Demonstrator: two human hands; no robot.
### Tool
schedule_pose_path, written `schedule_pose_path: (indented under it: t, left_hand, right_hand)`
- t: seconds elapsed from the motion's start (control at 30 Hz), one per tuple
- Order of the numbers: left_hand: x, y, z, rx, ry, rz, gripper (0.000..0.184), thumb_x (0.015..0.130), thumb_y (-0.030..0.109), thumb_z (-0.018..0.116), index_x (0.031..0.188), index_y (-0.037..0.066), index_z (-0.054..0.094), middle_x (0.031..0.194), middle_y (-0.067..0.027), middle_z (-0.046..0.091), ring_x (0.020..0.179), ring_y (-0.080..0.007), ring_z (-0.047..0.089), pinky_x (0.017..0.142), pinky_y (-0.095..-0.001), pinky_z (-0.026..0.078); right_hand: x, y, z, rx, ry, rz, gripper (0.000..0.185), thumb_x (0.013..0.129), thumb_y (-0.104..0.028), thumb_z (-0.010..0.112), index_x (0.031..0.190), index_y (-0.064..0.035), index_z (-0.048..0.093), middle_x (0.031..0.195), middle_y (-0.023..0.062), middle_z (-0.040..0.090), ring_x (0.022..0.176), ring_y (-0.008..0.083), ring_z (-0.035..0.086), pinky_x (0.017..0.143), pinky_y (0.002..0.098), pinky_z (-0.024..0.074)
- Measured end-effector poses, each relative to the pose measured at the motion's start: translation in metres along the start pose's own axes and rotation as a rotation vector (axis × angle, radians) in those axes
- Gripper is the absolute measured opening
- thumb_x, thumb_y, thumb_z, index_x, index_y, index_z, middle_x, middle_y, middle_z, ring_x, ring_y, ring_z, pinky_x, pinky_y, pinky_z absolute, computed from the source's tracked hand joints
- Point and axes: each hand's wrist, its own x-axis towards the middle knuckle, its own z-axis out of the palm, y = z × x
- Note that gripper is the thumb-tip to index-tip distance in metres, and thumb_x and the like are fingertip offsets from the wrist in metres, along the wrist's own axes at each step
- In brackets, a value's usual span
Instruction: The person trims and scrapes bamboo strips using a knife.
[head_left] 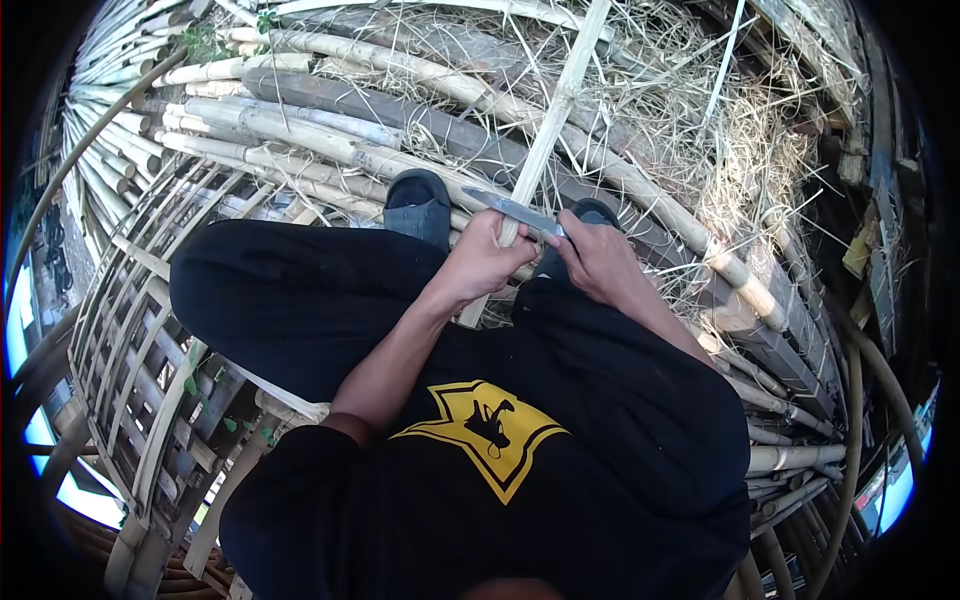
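Observation:
My left hand (485,258) is closed around a pale split bamboo strip (560,105), which runs from between my legs up to the top of the view. In my right hand (598,255) is a knife (512,208), its handle hidden by my fingers. The grey blade points left and lies across the strip, just above my left fingers. Whether the edge bites into the bamboo I cannot tell. Both hands are close together in front of my knees, over my sandals (418,205).
Bamboo poles (340,145) lie under and ahead of my feet. Straw and shavings (700,140) cover the upper right. A woven bamboo lattice (150,350) stands at my left, and cut pole ends (120,150) are stacked at the upper left.

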Motion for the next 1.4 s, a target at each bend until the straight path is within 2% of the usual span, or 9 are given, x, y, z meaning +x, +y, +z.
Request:
schedule_pose_path:
  t: [0.27, 0.37, 0.5, 0.53, 0.6, 0.8, 1.2, 1.3, 1.4]
  left_hand:
    - [-0.002, -0.006, 0.001, 0.095, 0.046, 0.070, 0.025, 0.078, -0.006, 0.059, 0.095, 0.006, 0.045, 0.064, 0.0070, 0.043, 0.042, -0.0001, 0.036, 0.036, -0.0197, 0.025]
    - [-0.011, 0.002, -0.001, -0.060, -0.074, -0.117, 0.023, 0.079, -0.005, 0.059, 0.092, 0.008, 0.044, 0.063, 0.0061, 0.043, 0.039, -0.0003, 0.035, 0.034, -0.0198, 0.024]
    - [-0.012, 0.003, 0.001, -0.080, -0.153, -0.120, 0.022, 0.082, -0.004, 0.058, 0.090, 0.009, 0.043, 0.061, 0.0055, 0.042, 0.038, -0.0004, 0.034, 0.034, -0.0193, 0.023]
    - [-0.011, 0.008, 0.007, -0.117, -0.135, -0.079, 0.021, 0.083, -0.004, 0.058, 0.091, 0.009, 0.044, 0.060, 0.0057, 0.042, 0.039, -0.0004, 0.034, 0.034, -0.0191, 0.022]
    - [-0.005, 0.011, 0.012, -0.176, -0.089, -0.101, 0.019, 0.086, -0.002, 0.059, 0.092, 0.009, 0.044, 0.060, 0.0055, 0.042, 0.039, -0.0005, 0.033, 0.035, -0.0196, 0.022]
    - [0.001, -0.002, 0.010, -0.127, -0.138, -0.066, 0.017, 0.089, 0.002, 0.059, 0.099, 0.007, 0.046, 0.057, 0.0054, 0.041, 0.039, -0.0008, 0.032, 0.035, -0.0203, 0.022]
    - [0.002, -0.008, 0.004, -0.272, -0.205, -0.221, 0.022, 0.099, 0.027, 0.053, 0.094, 0.007, 0.047, 0.058, 0.0070, 0.040, 0.039, -0.0002, 0.033, 0.033, -0.0186, 0.023]
    - [0.000, 0.000, 0.007, -0.252, -0.157, -0.211, 0.021, 0.096, 0.023, 0.058, 0.089, 0.008, 0.045, 0.057, 0.0081, 0.039, 0.039, 0.0006, 0.031, 0.033, -0.0182, 0.022]
    - [-0.001, -0.003, 0.006, -0.176, -0.123, -0.123, 0.022, 0.091, 0.017, 0.064, 0.087, 0.009, 0.044, 0.057, 0.0083, 0.039, 0.038, 0.0005, 0.031, 0.033, -0.0187, 0.021]
  right_hand:
    - [0.007, 0.023, 0.007, 0.007, 0.092, -0.151, 0.028, 0.099, -0.029, 0.044, 0.090, -0.0033, 0.047, 0.061, 0.0214, 0.052, 0.060, 0.0433, 0.054, 0.054, 0.0494, 0.0390]
    - [0.026, 0.063, -0.027, -0.138, 0.261, 0.225, 0.034, 0.100, -0.034, 0.043, 0.090, -0.0019, 0.048, 0.063, 0.0230, 0.051, 0.061, 0.0431, 0.053, 0.053, 0.0480, 0.0376]
    - [0.017, 0.095, -0.089, -0.035, 0.718, 0.381, 0.047, 0.103, -0.038, 0.037, 0.080, -0.0010, 0.054, 0.051, 0.0079, 0.042, 0.046, 0.0173, 0.041, 0.047, 0.0394, 0.0311]
    - [0.011, 0.093, -0.103, -0.115, 0.673, 0.384, 0.043, 0.102, -0.036, 0.042, 0.078, -0.0024, 0.053, 0.052, 0.0009, 0.041, 0.047, 0.0095, 0.040, 0.044, 0.0333, 0.0301]
    - [0.004, 0.085, -0.100, 0.603, 0.596, 0.390, 0.034, 0.101, -0.033, 0.048, 0.083, -0.0052, 0.054, 0.055, -0.0061, 0.038, 0.045, 0.0028, 0.033, 0.040, 0.0222, 0.0243]
    - [0.026, 0.007, -0.019, 1.061, 0.077, 0.543, 0.030, 0.094, -0.032, 0.062, 0.079, -0.0080, 0.052, 0.053, -0.0089, 0.037, 0.041, 0.0002, 0.031, 0.037, 0.0207, 0.0218]
    - [0.046, 0.025, -0.021, 1.196, 0.161, 0.548, 0.026, 0.098, -0.029, 0.056, 0.082, -0.0092, 0.048, 0.056, -0.0068, 0.039, 0.041, 0.0027, 0.032, 0.038, 0.0205, 0.0246]
    - [0.033, 0.010, -0.020, 0.294, 0.188, 0.355, 0.040, 0.098, -0.037, 0.050, 0.087, 0.0007, 0.046, 0.061, 0.0144, 0.052, 0.056, 0.0302, 0.055, 0.055, 0.0441, 0.0372]
    - [0.017, 0.006, -0.012, 0.235, 0.110, 0.179, 0.035, 0.100, -0.034, 0.046, 0.088, -0.0006, 0.046, 0.063, 0.0217, 0.053, 0.060, 0.0399, 0.055, 0.056, 0.0476, 0.0380]
